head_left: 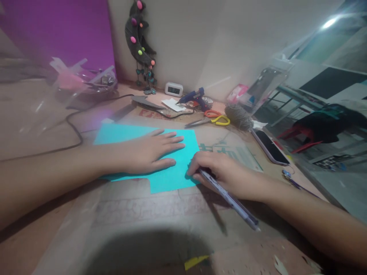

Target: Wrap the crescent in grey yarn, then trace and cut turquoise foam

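A turquoise sheet of paper (172, 176) lies on the worn tabletop. My left hand (149, 152) rests flat on it, fingers stretched out and pressing the sheet down. My right hand (220, 171) is closed around a pen (232, 200), whose tip meets the right edge of the sheet while its barrel points back toward me.
Orange and yellow scissors (213, 118), a blue glue gun (193, 97), a ball of twine (237, 116) and a small white clock (173, 89) sit at the back. A phone (271, 147) lies to the right. A black cable (73, 128) crosses the left side. Paper scraps (196, 261) lie near me.
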Demonstrator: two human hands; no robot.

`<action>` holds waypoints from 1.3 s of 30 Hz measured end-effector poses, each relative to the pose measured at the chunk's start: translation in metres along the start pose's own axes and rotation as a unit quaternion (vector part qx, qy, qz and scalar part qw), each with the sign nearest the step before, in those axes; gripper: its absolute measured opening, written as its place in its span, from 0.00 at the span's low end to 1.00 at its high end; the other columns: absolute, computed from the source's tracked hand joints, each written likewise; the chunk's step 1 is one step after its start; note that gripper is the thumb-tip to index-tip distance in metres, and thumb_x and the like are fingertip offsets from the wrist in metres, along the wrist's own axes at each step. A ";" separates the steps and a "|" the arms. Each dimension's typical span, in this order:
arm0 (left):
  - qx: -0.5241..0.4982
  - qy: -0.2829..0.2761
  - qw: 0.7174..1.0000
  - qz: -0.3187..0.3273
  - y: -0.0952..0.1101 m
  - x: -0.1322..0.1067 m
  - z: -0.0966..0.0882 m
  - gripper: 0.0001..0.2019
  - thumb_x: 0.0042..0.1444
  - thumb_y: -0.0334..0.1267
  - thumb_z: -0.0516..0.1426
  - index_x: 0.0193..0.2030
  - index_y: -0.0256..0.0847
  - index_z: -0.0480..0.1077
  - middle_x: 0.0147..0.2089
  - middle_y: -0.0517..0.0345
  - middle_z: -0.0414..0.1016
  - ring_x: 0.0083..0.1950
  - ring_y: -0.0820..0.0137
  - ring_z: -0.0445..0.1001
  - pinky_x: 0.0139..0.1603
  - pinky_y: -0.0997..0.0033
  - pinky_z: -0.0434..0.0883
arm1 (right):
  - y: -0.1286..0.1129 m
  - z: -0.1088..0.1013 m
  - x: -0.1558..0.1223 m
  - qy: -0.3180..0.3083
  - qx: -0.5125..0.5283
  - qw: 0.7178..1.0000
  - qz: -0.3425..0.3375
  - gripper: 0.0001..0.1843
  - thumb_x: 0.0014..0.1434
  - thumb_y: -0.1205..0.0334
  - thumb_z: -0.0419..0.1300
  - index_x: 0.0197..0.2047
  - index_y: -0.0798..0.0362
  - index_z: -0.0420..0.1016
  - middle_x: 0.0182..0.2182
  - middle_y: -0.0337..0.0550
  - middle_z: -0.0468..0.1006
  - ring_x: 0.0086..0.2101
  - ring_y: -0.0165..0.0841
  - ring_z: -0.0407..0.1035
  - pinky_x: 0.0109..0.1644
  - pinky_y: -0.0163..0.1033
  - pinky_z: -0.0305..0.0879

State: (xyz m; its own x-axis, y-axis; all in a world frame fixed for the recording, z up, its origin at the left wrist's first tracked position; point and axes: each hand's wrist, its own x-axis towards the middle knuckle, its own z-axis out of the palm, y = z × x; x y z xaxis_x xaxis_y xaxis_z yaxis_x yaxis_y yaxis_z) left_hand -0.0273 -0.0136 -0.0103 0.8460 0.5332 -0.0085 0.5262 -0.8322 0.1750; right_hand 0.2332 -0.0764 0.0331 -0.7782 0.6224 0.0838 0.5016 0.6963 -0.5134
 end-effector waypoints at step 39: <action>0.009 0.012 1.000 -0.018 -0.002 0.001 0.000 0.34 0.73 0.60 0.42 0.79 0.45 0.53 0.81 0.53 0.46 0.82 0.56 0.43 0.79 0.51 0.39 | 0.030 -0.007 0.006 0.263 0.181 0.941 0.115 0.18 0.69 0.42 0.56 0.39 0.48 0.71 0.32 0.42 0.76 0.34 0.37 0.71 0.39 0.42 0.68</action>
State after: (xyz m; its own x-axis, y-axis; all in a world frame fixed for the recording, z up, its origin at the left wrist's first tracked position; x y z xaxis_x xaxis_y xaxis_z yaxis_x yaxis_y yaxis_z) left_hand -0.0276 -0.0113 -0.0108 0.8245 0.5658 0.0095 0.5575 -0.8150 0.1581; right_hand 0.2465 -0.0494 0.0240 -0.3223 0.8990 0.2965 0.3991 0.4131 -0.8186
